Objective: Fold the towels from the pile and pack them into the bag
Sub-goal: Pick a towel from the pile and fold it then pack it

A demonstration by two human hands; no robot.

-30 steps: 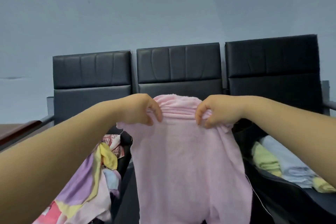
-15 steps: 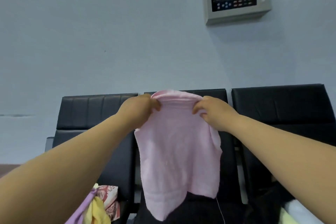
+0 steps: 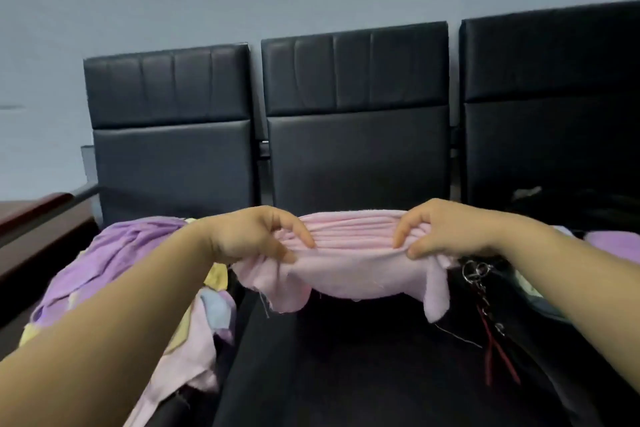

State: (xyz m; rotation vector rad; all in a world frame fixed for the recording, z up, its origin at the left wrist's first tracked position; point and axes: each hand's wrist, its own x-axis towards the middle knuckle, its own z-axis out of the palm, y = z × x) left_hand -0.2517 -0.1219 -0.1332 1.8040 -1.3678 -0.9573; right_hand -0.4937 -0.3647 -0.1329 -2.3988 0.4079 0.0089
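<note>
A pink towel (image 3: pixel 349 270) hangs bunched and folded over between my two hands, just above the black middle seat (image 3: pixel 346 357). My left hand (image 3: pixel 252 236) pinches its left end, thumb under and fingers over. My right hand (image 3: pixel 446 229) pinches the right end the same way. The pile of unfolded towels (image 3: pixel 114 263), purple, yellow, pale blue and pink, lies on the left seat under my left forearm. The black bag (image 3: pixel 588 215) sits on the right seat, with a purple towel (image 3: pixel 613 243) showing in it; most of its opening is hidden by my right arm.
Three black padded chair backs (image 3: pixel 356 114) stand against a grey wall. A dark wooden ledge (image 3: pixel 34 215) runs along the left. A metal key ring with a red strap (image 3: pixel 485 295) hangs off the bag's near side.
The towel hung long from raised hands before. Now both hands have come down to seat height and the towel is doubled into a short bundle. The view has tilted down.
</note>
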